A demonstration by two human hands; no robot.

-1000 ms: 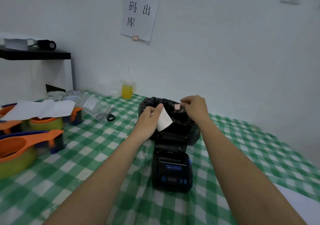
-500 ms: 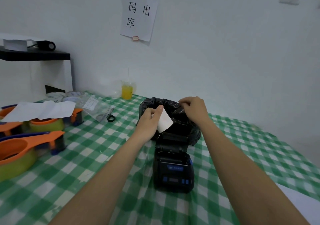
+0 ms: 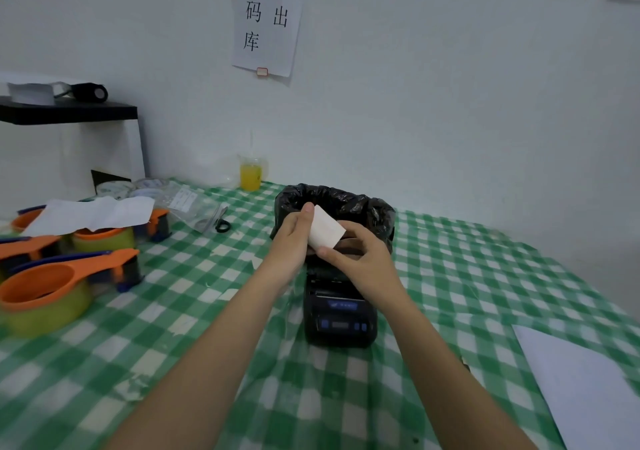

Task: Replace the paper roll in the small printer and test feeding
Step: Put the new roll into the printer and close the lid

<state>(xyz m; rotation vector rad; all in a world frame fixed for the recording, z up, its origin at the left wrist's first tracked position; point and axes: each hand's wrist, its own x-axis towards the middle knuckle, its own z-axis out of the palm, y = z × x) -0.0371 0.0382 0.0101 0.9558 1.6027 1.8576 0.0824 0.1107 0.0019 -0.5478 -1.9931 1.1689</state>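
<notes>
Green checked cloth [image 3: 194, 311] covers the table, bare in front of the printer [image 3: 339, 314] and to its right as far as a white sheet [image 3: 585, 380] at the near edge. I hold the paper roll [image 3: 323, 229] above the printer, left hand [image 3: 294, 238] gripping it, right hand [image 3: 360, 259] pinching its lower edge. Behind stands a black-lined bin [image 3: 377, 212]; tape dispensers [image 3: 65, 276] crowd the left side.

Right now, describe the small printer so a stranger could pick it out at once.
Start from the green-and-white checked tablecloth and find the bin lined with a black plastic bag near its middle. Directly in front of the bin, below the two hands holding a white paper roll, sits the small black box-shaped printer. Its blue buttons and blue label set it apart.
</notes>
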